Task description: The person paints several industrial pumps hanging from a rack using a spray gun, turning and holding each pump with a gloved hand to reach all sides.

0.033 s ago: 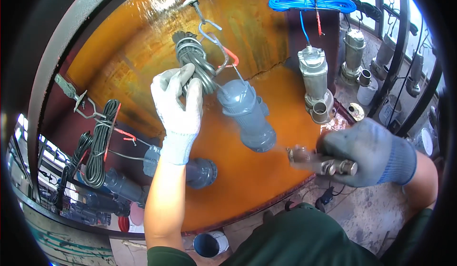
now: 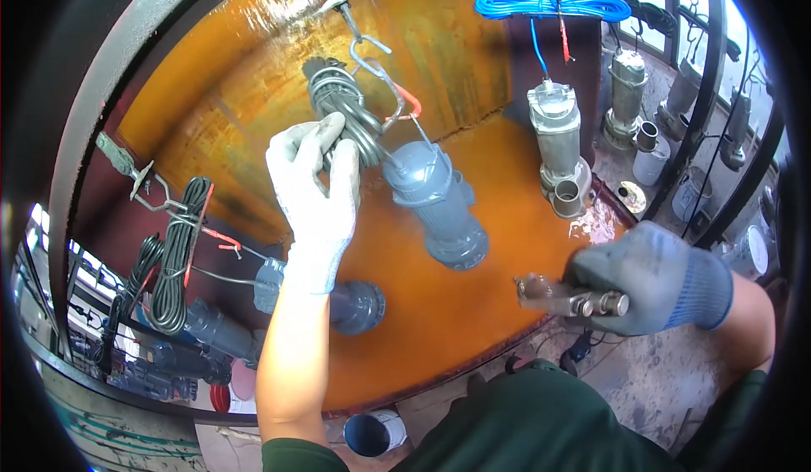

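Note:
My left hand (image 2: 314, 187), in a white glove, is closed on a coiled dark cable (image 2: 342, 109) hanging from a chain hook (image 2: 372, 56). Below the coil hangs a grey-coated submersible pump (image 2: 435, 206), tilted with its lower end toward the right. A red tie (image 2: 409, 100) shows beside the hook. My right hand (image 2: 646, 278), in a grey-blue glove, is wrapped round a metal spray gun (image 2: 570, 297). The gun's nozzle points left toward the pump's lower end, with space between. The trigger fingers are partly hidden and slightly blurred.
An orange-brown booth wall (image 2: 439, 58) curves behind. On the right hangs a bare metal pump (image 2: 557, 147) under a blue cable coil (image 2: 553, 6). Another grey pump (image 2: 355, 307) hangs left, near a black cable coil (image 2: 182, 257). A bucket (image 2: 376, 432) stands below.
My right hand and the spray gun have shifted slightly down and right. Faint mist by the pump's lower end has thinned. My left hand stays on the cable.

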Demonstrator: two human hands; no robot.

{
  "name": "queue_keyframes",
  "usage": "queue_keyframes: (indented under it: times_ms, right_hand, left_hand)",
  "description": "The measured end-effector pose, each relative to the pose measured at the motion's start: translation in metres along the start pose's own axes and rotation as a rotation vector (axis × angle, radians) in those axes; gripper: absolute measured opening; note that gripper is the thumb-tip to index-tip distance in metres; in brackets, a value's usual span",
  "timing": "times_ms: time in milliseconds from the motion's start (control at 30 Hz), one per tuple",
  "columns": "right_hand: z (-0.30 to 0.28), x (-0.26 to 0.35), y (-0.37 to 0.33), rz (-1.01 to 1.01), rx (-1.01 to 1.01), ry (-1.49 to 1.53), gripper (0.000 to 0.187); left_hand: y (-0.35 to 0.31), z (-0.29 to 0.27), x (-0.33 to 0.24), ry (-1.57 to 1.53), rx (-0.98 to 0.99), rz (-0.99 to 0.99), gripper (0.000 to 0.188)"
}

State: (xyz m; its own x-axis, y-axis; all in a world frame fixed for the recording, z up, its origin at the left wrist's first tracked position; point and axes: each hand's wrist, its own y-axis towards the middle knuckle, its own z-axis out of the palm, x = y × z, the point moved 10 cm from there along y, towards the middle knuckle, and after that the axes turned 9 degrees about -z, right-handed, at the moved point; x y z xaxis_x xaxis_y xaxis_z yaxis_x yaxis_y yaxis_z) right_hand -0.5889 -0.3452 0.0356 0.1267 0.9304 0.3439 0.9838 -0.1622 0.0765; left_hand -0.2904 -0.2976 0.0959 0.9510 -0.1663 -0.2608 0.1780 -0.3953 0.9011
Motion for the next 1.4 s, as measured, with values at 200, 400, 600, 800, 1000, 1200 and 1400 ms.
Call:
queue_keyframes:
  times_ms: [200, 400, 600, 800, 1000, 1200, 1400]
  right_hand:
    - [0.144, -0.100, -0.059, 0.176, -0.253, 0.433, 0.026]
    - [0.320, -0.185, -0.139, 0.668, -0.617, 0.848, 0.026]
    - [0.338, -0.202, -0.178, 0.716, -0.756, 1.145, 0.057]
    - [0.289, -0.211, -0.217, 0.705, -0.934, 0.684, 0.025]
    - [0.234, -0.169, -0.192, 0.461, -0.801, 0.627, 0.027]
    - [0.253, -0.150, -0.182, 0.233, -0.429, 0.591, 0.031]
    - [0.279, -0.186, -0.218, 0.447, -0.438, 0.611, 0.038]
  left_hand:
    - [-0.010, 0.000, -0.030, 0.211, 0.011, 0.134, 0.042]
    - [-0.005, 0.019, -0.070, 0.241, -0.026, 0.054, 0.041]
    - [-0.009, 0.031, -0.077, 0.250, -0.022, 0.053, 0.037]
    - [-0.010, 0.039, -0.080, 0.269, 0.003, -0.015, 0.037]
    - [-0.016, 0.031, -0.058, 0.258, -0.021, -0.028, 0.039]
    - [-0.015, 0.027, -0.043, 0.208, 0.014, -0.070, 0.041]
    - [-0.010, 0.003, -0.004, 0.082, 0.043, -0.148, 0.041]
